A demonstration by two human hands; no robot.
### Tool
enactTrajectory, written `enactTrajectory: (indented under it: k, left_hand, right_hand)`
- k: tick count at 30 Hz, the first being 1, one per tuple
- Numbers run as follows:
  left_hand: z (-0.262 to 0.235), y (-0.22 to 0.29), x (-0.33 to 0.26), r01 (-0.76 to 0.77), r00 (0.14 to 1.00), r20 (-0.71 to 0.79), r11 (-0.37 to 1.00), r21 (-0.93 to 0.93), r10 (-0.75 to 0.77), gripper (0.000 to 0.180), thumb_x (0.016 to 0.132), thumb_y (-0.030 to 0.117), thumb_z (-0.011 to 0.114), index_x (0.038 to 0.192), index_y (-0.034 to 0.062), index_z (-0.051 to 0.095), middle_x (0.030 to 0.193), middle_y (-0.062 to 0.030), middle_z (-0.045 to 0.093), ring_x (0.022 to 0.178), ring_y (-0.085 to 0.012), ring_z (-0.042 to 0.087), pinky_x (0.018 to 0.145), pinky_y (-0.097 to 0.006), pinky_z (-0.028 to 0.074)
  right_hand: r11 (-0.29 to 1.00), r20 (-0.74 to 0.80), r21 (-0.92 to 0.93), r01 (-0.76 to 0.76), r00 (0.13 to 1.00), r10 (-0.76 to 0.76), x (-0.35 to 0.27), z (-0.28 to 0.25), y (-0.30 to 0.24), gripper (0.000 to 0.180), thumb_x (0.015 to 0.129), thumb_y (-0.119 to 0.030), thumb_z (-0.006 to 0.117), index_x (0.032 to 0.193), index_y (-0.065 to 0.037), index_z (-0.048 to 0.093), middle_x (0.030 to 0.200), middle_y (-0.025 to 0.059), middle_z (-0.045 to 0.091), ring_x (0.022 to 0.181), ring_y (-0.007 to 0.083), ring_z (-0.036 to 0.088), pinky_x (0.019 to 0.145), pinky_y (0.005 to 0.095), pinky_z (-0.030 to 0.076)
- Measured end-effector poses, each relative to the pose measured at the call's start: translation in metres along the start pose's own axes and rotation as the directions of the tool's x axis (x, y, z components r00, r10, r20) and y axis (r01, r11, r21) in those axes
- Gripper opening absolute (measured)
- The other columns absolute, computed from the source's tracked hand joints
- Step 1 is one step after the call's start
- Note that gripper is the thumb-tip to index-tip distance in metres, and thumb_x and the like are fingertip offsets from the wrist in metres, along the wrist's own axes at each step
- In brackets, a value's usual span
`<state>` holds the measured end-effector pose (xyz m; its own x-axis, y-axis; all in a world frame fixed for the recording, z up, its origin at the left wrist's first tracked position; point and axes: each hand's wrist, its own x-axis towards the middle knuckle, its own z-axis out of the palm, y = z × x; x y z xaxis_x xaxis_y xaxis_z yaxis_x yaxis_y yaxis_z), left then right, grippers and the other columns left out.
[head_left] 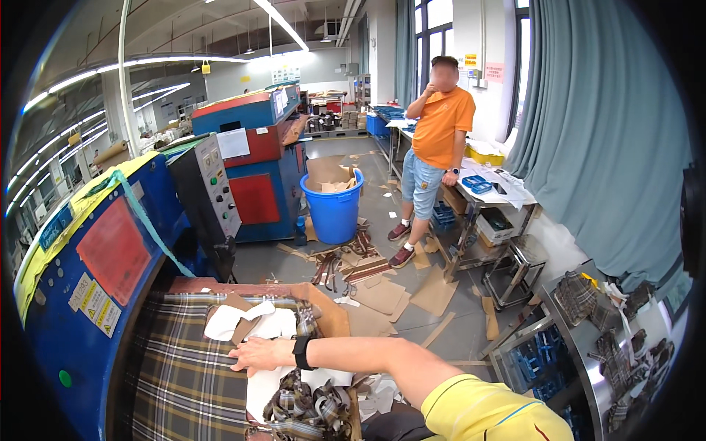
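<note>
To the left of the fingers [245, 353] of the right hand [268, 356]: one blue machine [73, 349], fitted with a red panel [114, 246].

Beyond the fingers: one red-and-blue machine [287, 184], set farther off across the floor.

Beneath the fingers and spread to their left: one length of plaid cloth [184, 367], dark with white and yellow lines, laid out flat beside the blue machine.

Well beyond the fingers, to the right: one co-worker in an orange shirt [441, 121], seen standing with one hand placed on a table.

Beyond the fingers, nearer than the co-worker: one round blue bin [332, 217], filled with brown pieces.

Between bin and hand, to the right: cardboard offcuts [376, 295], scattered over the floor.

Nearer the wearer than the fingers: one heap of plaid scraps [309, 411], tangled.

Just beyond the fingers: white pieces [276, 323], overlapped with a brown piece [245, 328].

Behind the fingers, at the wrist: one black band [301, 353], worn.

Condition of fingers: extended palm down and slightly apart; whether the cloth is pressed by them cannot be told.
</note>
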<state>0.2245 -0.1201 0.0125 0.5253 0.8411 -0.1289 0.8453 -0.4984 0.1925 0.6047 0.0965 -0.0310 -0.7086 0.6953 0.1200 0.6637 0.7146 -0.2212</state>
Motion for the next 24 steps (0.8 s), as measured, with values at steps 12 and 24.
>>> enactTrajectory:
  k: [12, 24]
  left_hand:
    - [0.0, -0.029, -0.013, 0.079, 0.997, -0.001, 0.996, -0.049, -0.079, 0.071, 0.1, 0.043, 0.043, 0.156, 0.0066, 0.021, 0.162, -0.0193, 0.015, 0.15, -0.0372, 0.013, 0.121, -0.05, 0.007]
    - [-0.015, -0.08, -0.039, 0.324, 0.945, -0.043, 0.946, -0.024, -0.324, 0.066, 0.104, 0.039, 0.038, 0.156, 0.0032, 0.018, 0.162, -0.0186, 0.019, 0.15, -0.035, 0.014, 0.12, -0.05, 0.011]
  right_hand:
    - [0.994, 0.101, -0.033, -0.106, 0.989, 0.109, 0.001, -0.002, -0.01, 0.043, 0.088, -0.031, 0.063, 0.13, -0.018, 0.061, 0.14, 0.0131, 0.048, 0.119, 0.0317, 0.052, 0.093, 0.0501, 0.044]
    - [0.986, 0.166, 0.035, -0.163, 0.974, 0.155, 0.001, -0.014, -0.017, 0.041, 0.092, -0.028, 0.06, 0.132, -0.019, 0.06, 0.145, 0.0127, 0.045, 0.125, 0.0321, 0.049, 0.1, 0.0537, 0.042]
